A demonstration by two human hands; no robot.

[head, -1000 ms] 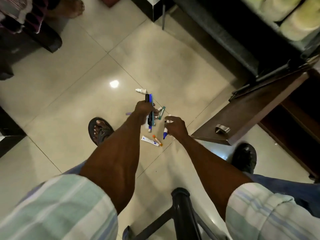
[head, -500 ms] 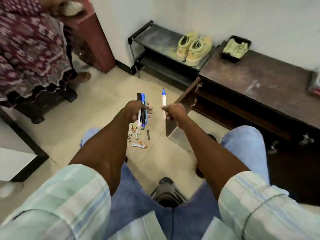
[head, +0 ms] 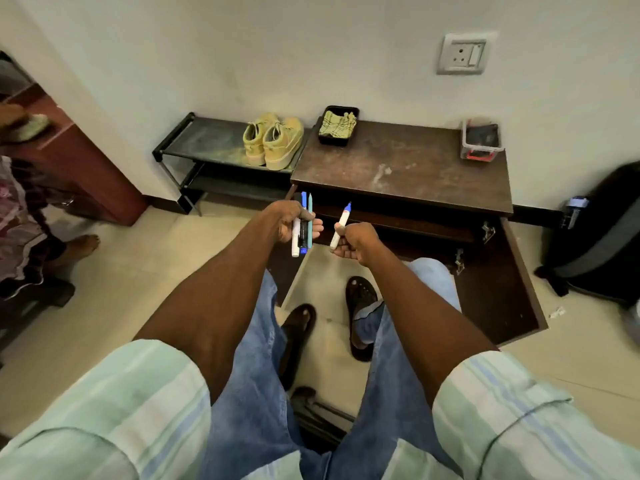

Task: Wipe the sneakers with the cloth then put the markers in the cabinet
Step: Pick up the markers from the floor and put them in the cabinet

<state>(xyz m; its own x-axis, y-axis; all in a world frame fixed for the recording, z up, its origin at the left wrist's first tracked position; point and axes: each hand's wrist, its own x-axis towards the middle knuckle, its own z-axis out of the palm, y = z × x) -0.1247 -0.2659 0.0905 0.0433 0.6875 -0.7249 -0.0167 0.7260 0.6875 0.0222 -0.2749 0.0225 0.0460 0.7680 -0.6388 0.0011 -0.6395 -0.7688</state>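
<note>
Left hand (head: pixel 290 221) clamped on a bundle of markers (head: pixel 302 223), right hand (head: pixel 354 240) on one white marker (head: pixel 340 225)

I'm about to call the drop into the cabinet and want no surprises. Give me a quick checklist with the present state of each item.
1. Left hand grips a bundle of markers: ok.
2. Right hand pinches a single marker: ok.
3. Cabinet doors swung open, right door wide out over the floor: ok.
4. Free space on the shelf inside: cannot tell, the interior is dark.
5. Path from both hands to the opening free of obstacles: ok, nothing shows between them.
6. Sneakers back on the rack and cloth in its black tray: ok; whether they are wiped clean, cannot tell.
</note>
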